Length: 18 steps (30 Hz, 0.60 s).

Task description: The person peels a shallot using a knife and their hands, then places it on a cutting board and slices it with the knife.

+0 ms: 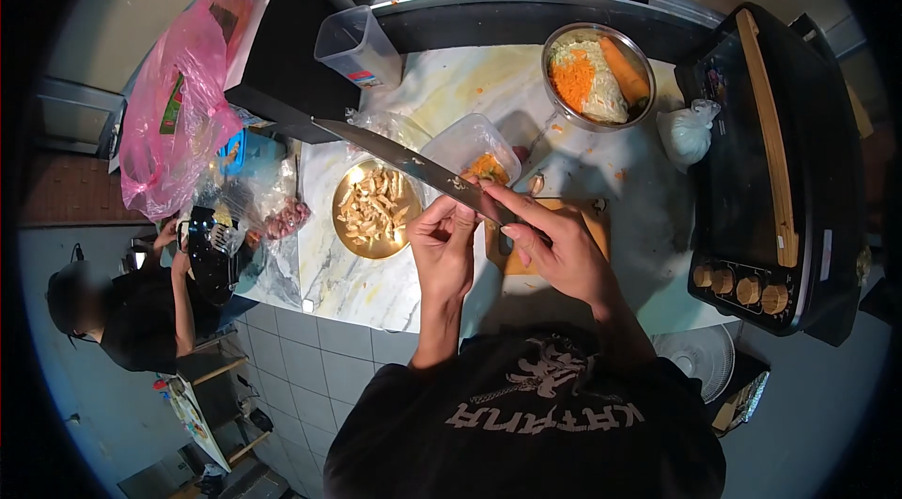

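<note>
A large knife (399, 154) is raised over the counter, its blade pointing to the upper left with pale bits stuck on it. My right hand (564, 245) is closed at the heel end, index finger stretched along the blade; the handle is hidden. My left hand (442, 250) is closed close beside the blade, its fingertips pressed together; whatever they pinch is hidden. Under my hands lies a wooden cutting board (587, 217), partly covered. A garlic clove (536, 183) rests just beyond it. Behind the blade stands a clear plastic container (479, 137) with orange shreds.
A golden bowl (345, 238) of pale cut strips is at left. A steel bowl (554, 109) holds shredded carrot, pale shreds and a carrot. A toaster oven (789, 170) bounds the right; a tied plastic bag (689, 132) sits beside it. Another person (141, 320) works far left.
</note>
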Available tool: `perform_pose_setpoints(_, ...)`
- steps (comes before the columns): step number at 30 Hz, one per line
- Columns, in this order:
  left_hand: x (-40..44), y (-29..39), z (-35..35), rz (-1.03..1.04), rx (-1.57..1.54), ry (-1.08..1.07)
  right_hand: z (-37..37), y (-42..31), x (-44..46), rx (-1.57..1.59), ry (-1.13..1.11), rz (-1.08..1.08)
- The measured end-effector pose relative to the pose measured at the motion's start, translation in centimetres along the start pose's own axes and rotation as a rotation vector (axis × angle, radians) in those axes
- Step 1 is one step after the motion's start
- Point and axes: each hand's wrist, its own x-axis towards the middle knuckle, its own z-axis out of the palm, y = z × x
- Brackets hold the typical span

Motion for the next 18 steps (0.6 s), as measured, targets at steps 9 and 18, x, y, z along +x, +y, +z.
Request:
perform_pose_setpoints(9, 0.0, -0.2, -0.1, 0.062, 0.149, 0.043, 0.4, -0.3, 0.1, 0.043, -0.017, -0.018)
perform_pose_setpoints(18, -0.2, 0.0, 0.4, 0.065, 0.237, 0.067, 0.0, 0.4, 0.1, 0.02, -0.02, 0.124)
